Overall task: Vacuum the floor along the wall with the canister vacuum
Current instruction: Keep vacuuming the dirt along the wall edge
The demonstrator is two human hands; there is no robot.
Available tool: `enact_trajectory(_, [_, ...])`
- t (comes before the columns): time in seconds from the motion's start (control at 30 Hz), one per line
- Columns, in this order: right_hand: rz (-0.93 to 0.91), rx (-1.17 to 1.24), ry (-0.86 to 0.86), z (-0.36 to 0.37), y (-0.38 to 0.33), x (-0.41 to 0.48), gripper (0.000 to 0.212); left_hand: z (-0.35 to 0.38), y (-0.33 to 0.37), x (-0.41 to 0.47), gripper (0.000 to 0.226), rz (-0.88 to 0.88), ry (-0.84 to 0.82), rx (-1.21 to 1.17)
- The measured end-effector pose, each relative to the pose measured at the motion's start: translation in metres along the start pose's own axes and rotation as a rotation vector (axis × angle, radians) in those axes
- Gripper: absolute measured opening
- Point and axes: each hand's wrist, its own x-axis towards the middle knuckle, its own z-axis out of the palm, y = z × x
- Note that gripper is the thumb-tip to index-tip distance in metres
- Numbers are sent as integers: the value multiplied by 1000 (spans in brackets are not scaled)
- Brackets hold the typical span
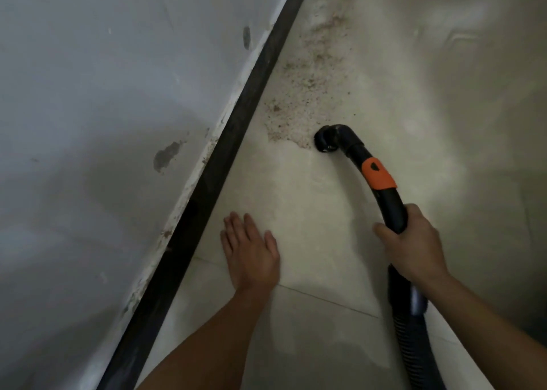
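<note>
The vacuum handle [395,209] was held in the curled right grip [414,250], nozzle [325,141] set at the near edge of the grit patch [307,85]; the left grip [251,256] was spread open, empty. Slow passes toward the skirting [225,153] were advisable.

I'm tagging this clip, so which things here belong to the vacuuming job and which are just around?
In the job: right hand gripping the vacuum wand, its nozzle, ribbed hose, gritty debris, floor by the dark baseboard.
Just there: open left hand, scuff marks on the wall.
</note>
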Motion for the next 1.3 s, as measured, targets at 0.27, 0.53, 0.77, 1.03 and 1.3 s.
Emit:
enact_trajectory(0.27, [-94,7,-108,28,-38,38,25,1,0,3,59,-7,12,20])
enact_trajectory(0.53, [-168,-32,-171,60,-85,69,30,1,1,3,61,-11,30,39])
enact_trajectory(0.77, [-182,-90,-171,30,-54,41,28,1,0,4,60,-9,37,29])
enact_trajectory(1.03, [-183,-69,-142,34,-53,47,27,-1,1,3,61,-28,-20,39])
enact_trajectory(1.3, [-214,-111,-263,30,-68,35,26,0,-3,3,60,-16,0,48])
